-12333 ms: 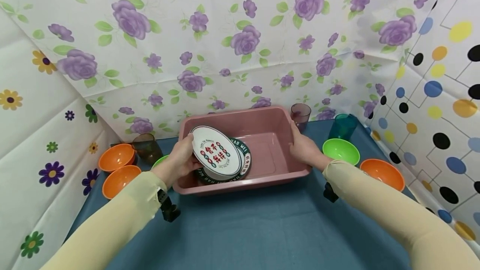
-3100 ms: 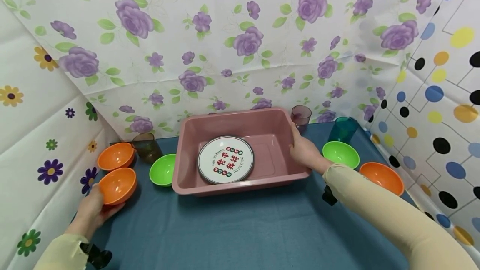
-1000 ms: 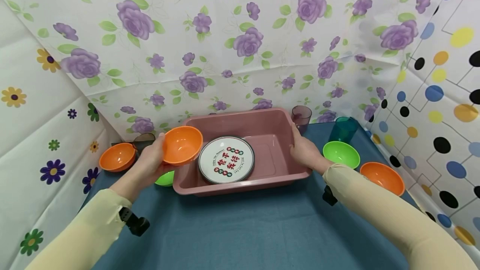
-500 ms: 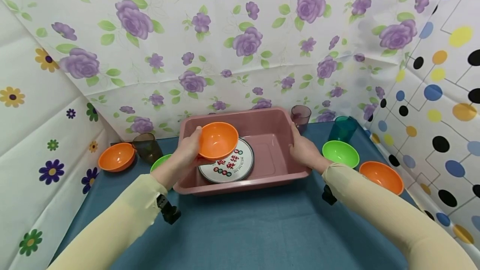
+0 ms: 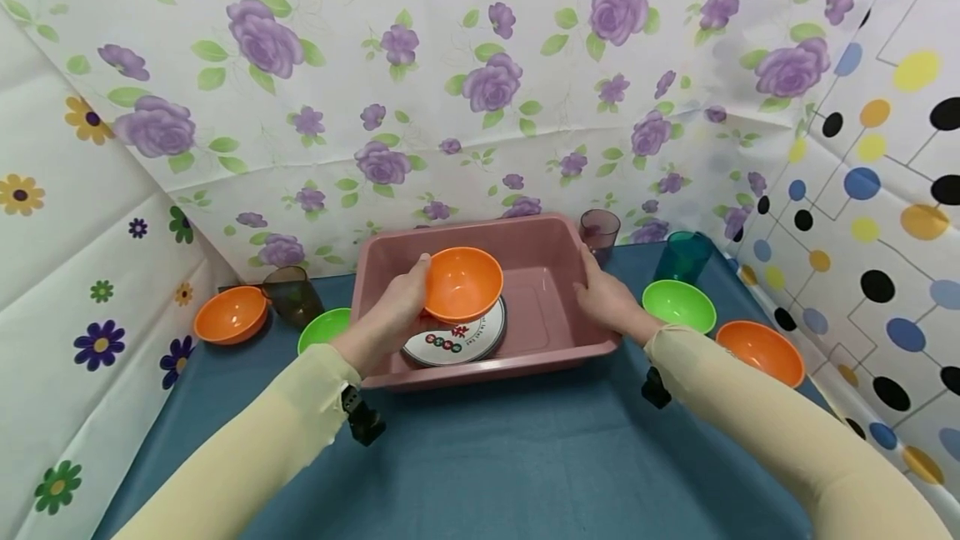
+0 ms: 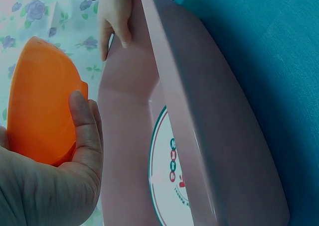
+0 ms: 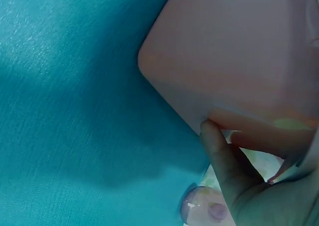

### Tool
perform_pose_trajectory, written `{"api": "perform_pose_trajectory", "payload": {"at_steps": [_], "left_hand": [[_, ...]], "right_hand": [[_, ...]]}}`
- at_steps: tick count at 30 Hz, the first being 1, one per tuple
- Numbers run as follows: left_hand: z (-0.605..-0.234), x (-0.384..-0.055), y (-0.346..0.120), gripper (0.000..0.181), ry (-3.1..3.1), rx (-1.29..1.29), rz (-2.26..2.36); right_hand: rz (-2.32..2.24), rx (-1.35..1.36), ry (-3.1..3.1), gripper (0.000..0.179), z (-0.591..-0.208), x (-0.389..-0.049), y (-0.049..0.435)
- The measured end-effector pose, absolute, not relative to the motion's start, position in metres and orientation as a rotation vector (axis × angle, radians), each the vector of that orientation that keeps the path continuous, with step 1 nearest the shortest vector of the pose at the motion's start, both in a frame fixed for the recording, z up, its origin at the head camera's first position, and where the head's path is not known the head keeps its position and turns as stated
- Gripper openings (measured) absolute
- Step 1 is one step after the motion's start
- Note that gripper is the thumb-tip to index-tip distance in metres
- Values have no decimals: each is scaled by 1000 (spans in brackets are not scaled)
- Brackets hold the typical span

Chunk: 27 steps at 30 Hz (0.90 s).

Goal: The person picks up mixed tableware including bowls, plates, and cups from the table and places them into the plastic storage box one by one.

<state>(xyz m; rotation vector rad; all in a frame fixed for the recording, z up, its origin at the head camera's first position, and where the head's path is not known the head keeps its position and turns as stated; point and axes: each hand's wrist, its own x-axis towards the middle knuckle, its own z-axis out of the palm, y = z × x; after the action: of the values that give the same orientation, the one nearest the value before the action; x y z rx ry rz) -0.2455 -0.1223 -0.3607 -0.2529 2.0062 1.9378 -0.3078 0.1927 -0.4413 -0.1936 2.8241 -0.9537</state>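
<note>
My left hand (image 5: 397,302) grips an orange bowl (image 5: 463,283) by its left side, thumb near the rim. The bowl hangs over a pink basin (image 5: 536,298), its inside facing up and toward me. Beneath it, round white plates (image 5: 450,348) with dark edges and red writing lie stacked on the basin floor, partly covered by bowl and hand. My right hand (image 5: 606,298) holds the basin's right wall. In the left wrist view the orange bowl (image 6: 45,101) is apart from the basin. The right wrist view shows fingers (image 7: 217,144) against the basin wall.
At left stand another orange bowl (image 5: 231,315), a brown cup (image 5: 294,298) and a partly hidden green bowl (image 5: 322,329). At right are a purple cup (image 5: 599,233), a teal cup (image 5: 684,257), a green bowl (image 5: 678,305) and an orange bowl (image 5: 761,352). Patterned cloth walls surround the table.
The plate once held in my left hand now lies stacked in the basin. My left hand has taken an orange bowl from the left and carried it right, over the plates.
</note>
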Motion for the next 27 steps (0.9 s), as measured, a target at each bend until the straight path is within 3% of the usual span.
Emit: {"api": "perform_pose_trajectory", "payload": {"at_steps": [10, 14, 21, 27], "left_hand": [[-359, -245, -122, 66, 2030, -261, 1911], [-358, -244, -121, 66, 2026, -252, 1915], [-357, -242, -118, 65, 2055, -234, 1898], [-358, -241, -113, 64, 2051, -237, 1912]], "right_hand": [[-956, -197, 2897, 71, -410, -307, 192], [-1042, -318, 2936, 69, -395, -306, 186], [-1347, -332, 2671, 81, -369, -290, 154], [-1570, -280, 2346, 78, -360, -271, 122]]}}
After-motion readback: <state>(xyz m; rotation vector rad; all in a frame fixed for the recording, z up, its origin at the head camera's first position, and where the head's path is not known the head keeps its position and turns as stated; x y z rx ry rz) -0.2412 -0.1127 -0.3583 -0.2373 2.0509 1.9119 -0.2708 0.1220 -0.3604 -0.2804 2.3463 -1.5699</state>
